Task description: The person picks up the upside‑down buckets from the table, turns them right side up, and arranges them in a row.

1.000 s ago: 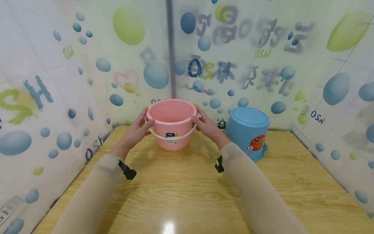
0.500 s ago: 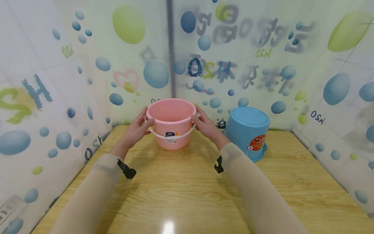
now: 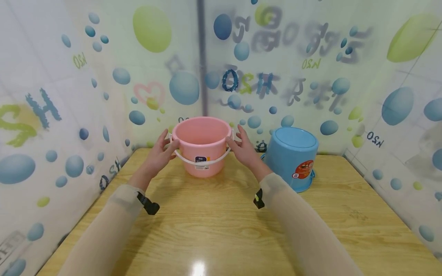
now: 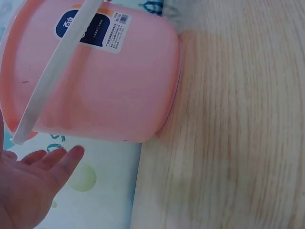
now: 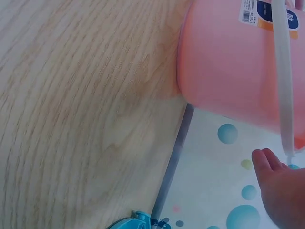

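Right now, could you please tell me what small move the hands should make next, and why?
Probably ease the left hand and right hand outward from the pink bucket: it stands upright on the wood-grain table, and both wrist views show fingers apart from its wall.

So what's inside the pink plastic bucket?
In the head view, only the upper inner wall of the pink plastic bucket shows, with nothing against it. The near rim hides the bottom, so anything lying there can't be seen.

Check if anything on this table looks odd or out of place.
The blue bucket looks odd: it stands upside down, its base facing up, while the pink bucket is upright. I see nothing spilled.
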The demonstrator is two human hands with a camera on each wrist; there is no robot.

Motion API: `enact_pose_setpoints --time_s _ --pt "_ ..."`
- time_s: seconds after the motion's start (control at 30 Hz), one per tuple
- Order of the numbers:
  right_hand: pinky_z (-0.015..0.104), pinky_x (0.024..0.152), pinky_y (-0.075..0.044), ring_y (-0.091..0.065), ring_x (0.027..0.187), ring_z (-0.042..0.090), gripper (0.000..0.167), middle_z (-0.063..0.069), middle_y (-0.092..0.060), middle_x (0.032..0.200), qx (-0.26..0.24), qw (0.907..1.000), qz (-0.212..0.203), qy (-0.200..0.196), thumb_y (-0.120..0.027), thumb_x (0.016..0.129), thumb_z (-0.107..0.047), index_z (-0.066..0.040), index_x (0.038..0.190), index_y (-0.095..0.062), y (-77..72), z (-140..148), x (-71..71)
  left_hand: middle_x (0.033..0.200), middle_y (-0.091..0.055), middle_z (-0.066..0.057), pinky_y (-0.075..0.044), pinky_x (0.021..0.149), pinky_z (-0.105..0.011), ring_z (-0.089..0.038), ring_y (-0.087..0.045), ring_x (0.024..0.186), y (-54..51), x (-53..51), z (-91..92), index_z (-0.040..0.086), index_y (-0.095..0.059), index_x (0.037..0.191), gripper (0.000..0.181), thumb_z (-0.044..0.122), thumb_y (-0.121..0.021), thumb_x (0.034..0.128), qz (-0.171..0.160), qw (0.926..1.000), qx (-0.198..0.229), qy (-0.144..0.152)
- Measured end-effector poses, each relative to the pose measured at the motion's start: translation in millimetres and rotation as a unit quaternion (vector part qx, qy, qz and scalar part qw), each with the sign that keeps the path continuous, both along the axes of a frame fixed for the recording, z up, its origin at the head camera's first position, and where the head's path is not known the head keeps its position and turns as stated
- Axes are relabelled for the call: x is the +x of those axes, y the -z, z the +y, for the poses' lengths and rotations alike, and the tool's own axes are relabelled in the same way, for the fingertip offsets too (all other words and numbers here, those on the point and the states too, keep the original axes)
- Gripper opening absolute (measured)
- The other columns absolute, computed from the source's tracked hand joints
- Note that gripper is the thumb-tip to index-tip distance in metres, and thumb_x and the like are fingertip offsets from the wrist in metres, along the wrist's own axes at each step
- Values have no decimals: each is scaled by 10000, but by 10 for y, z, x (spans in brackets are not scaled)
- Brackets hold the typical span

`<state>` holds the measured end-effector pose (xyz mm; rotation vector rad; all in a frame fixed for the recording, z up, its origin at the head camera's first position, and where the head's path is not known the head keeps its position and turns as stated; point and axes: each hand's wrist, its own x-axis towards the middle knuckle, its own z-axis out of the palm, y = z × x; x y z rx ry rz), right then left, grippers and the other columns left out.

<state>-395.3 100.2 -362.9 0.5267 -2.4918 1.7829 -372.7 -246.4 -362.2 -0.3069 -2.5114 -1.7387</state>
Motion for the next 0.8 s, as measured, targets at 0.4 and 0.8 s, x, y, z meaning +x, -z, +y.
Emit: enact_pose_setpoints --time_s 0.4,0.8 --pt "548 1324 -372 -368 1653 333 861 99 -266 1817 -168 9985 502 145 -622 1110 -504 -258 1781 -142 -162 114 395 1753 -388 -115 -415 1286 -583 -347 -418 1609 -151 329 7 194 -247 1754 841 528 -635 1087 977 9814 586 -1542" --pt "600 1312 -367 -427 1617 379 796 132 -312 1798 408 9939 878 -532 -626 1133 -335 -204 1773 -172 -171 421 901 1659 -522 -123 -550 1062 -147 -346 -536 1537 -361 764 420 130 -426 1678 601 207 -648 1125 1779 9814 700 177"
